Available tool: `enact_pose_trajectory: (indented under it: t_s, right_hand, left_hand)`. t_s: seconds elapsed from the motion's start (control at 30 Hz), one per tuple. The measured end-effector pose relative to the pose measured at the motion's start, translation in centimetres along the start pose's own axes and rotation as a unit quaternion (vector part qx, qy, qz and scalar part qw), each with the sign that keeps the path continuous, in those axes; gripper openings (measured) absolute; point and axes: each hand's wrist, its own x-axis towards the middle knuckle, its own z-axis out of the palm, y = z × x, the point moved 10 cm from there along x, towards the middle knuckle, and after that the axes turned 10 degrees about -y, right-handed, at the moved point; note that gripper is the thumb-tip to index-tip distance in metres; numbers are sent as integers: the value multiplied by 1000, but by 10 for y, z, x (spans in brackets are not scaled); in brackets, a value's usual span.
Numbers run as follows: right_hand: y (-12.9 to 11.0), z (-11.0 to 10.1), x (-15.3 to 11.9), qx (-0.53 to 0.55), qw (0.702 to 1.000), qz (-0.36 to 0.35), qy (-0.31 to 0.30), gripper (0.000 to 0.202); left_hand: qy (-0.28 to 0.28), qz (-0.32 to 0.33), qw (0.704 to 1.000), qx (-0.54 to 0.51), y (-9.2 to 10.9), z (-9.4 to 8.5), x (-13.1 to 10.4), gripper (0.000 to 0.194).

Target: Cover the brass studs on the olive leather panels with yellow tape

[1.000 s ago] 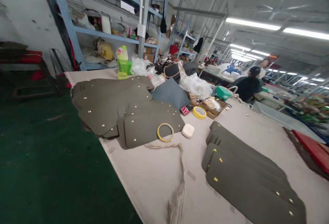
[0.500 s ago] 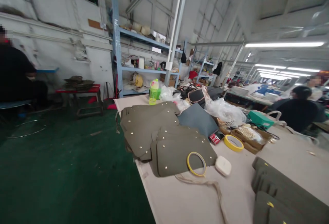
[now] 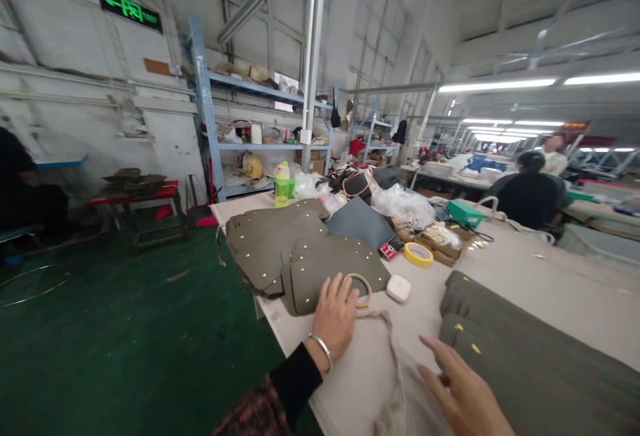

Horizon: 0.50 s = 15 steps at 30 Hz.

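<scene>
My left hand (image 3: 335, 316), with a silver bangle at the wrist, is over the near edge of the stacked olive pieces with metal studs (image 3: 320, 266). Its fingers are spread beside a thin yellow tape roll (image 3: 369, 291); whether they touch it I cannot tell. At the lower right, my right hand (image 3: 463, 386) is held with fingers apart and nothing between them, left of a second pile of olive pieces with yellow marks (image 3: 525, 349). A beige cloth strip (image 3: 395, 349) lies between the hands. Right of the tape roll sits a small white case (image 3: 399, 289).
Further back on the table (image 3: 510, 256) are a thicker yellow tape roll (image 3: 418, 255), a red-and-black box (image 3: 391, 247), plastic bags (image 3: 405, 206) and a green bottle (image 3: 282, 185). A red stool (image 3: 170, 191) stands left. Other people sit at the far left and right.
Both my hands have come into view from below. The view has turned right, so the table and its contents appear further left, and more of the right-hand pile shows.
</scene>
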Motion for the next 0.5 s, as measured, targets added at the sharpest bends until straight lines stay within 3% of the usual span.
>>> enact_pose_trajectory:
  t_s: [0.03,0.17,0.3,0.4,0.5]
  right_hand:
    - [-16,18,14,-46,998,-21,-33,46]
    - [-48,57,61,-168,985,-13,-39,61]
    - [-36,80,80,-160,983,-26,-85,33]
    - [-24,73,78,-48,991,-58,-107,28]
    - [-22,54,65,188,974,-31,-121,26]
  left_hand:
    - [-3,-17,1000,20,-12,-2,4,37]
    - [-23,-70,996,47,-43,3,3,45]
    - [-14,-104,993,51,-52,10,-2,48]
    - [-16,-108,993,47,-54,13,-1,46]
    - [-5,-115,993,37,-55,12,-1,41]
